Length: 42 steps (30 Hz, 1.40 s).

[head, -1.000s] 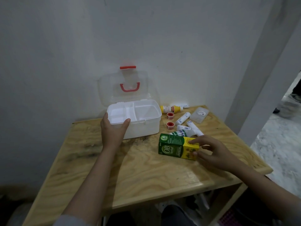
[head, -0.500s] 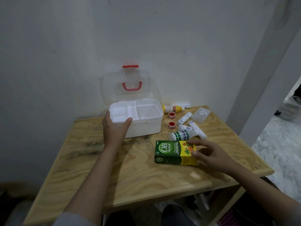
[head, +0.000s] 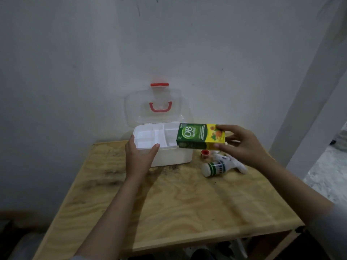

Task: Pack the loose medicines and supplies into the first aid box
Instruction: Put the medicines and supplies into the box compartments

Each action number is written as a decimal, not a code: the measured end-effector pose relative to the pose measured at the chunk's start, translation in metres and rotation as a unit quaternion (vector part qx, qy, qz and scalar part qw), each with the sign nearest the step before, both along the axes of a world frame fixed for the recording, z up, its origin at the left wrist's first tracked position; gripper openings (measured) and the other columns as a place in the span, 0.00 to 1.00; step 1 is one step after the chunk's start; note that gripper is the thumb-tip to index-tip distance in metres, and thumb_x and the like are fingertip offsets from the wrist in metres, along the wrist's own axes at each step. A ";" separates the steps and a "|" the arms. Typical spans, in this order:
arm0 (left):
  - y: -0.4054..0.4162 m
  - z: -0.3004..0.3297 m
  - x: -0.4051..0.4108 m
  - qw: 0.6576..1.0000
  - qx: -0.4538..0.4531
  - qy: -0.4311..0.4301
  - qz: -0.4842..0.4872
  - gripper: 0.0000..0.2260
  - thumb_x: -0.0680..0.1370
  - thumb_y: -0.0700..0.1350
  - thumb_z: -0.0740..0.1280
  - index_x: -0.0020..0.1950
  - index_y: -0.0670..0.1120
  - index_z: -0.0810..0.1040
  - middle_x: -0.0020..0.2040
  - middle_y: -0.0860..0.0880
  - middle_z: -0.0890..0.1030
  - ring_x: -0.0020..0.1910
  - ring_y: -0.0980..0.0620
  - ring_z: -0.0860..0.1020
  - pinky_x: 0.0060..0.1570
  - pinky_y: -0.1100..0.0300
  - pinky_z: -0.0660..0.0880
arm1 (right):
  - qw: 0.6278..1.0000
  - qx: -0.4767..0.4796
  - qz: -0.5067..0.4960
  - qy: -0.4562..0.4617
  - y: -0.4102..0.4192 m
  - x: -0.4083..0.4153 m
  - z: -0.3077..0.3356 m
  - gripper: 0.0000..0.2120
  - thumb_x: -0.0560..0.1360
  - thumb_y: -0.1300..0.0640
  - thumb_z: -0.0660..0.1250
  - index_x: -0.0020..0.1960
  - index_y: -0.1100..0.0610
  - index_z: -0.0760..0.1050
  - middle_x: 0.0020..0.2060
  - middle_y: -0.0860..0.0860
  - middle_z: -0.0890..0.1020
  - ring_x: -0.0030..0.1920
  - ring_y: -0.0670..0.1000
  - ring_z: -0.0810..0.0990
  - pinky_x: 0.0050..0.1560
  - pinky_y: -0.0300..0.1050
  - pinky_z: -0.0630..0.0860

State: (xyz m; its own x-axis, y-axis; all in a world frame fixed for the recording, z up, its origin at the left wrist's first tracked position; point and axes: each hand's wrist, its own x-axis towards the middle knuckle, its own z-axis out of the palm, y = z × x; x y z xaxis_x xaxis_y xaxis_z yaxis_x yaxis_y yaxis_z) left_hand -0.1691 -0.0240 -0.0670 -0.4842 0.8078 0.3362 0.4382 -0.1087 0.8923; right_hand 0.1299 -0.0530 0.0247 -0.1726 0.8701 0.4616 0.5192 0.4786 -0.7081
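Note:
A white first aid box (head: 174,156) stands open at the back of the wooden table (head: 178,203), its clear lid (head: 154,106) with a red handle leaning on the wall. My left hand (head: 139,158) grips the box's front left corner. My right hand (head: 242,145) holds a green and yellow medicine carton (head: 201,136) in the air over the box's right end. On the table to the right lie a white bottle with green bands (head: 214,168), a small red tape roll (head: 205,153) and white tubes (head: 232,162), partly hidden by my right hand.
The white wall rises right behind the box. A white pillar (head: 309,91) stands at the right, with a pale floor (head: 326,175) past the table's right edge. Dark things lie under the table's front edge.
My right hand has lifted the carton off the table and carried it up and back, over the box's right end. My left hand has stayed on the box.

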 end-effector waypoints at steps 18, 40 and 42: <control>-0.004 0.000 -0.001 1.000 0.004 -0.009 -0.006 0.41 0.66 0.60 0.74 0.74 0.49 0.61 0.69 0.49 0.67 0.66 0.50 0.67 0.56 0.59 0.68 | 0.919 -0.021 -0.027 -0.392 0.107 -0.122 0.022 0.22 0.64 0.54 0.71 0.58 0.54 0.78 0.51 0.53 0.79 0.50 0.54 0.77 0.44 0.49 0.78; -0.003 -0.007 0.001 1.000 -0.007 -0.001 -0.010 0.43 0.64 0.66 0.71 0.73 0.56 0.57 0.70 0.53 0.65 0.65 0.54 0.66 0.55 0.58 0.73 | 0.926 -0.214 0.020 -0.310 0.131 -0.152 -0.028 0.25 0.65 0.58 0.75 0.61 0.54 0.74 0.61 0.53 0.75 0.54 0.52 0.73 0.48 0.41 0.69; -0.003 -0.007 0.003 1.000 -0.005 0.001 -0.007 0.42 0.64 0.66 0.72 0.73 0.56 0.57 0.70 0.52 0.66 0.65 0.54 0.67 0.53 0.58 0.73 | 0.929 -0.212 0.017 -0.304 0.131 -0.149 -0.029 0.26 0.65 0.58 0.75 0.61 0.54 0.73 0.62 0.53 0.75 0.58 0.54 0.73 0.49 0.41 0.68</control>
State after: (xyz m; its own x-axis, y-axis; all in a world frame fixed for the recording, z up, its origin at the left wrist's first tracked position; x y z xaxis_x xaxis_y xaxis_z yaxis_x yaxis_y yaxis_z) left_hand -0.1661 -0.0266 -0.0735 -0.4718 0.8179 0.3294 0.4391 -0.1060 0.8922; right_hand -0.0196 0.0782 -0.0046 -0.3197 0.9407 -0.1129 0.8744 0.2470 -0.4177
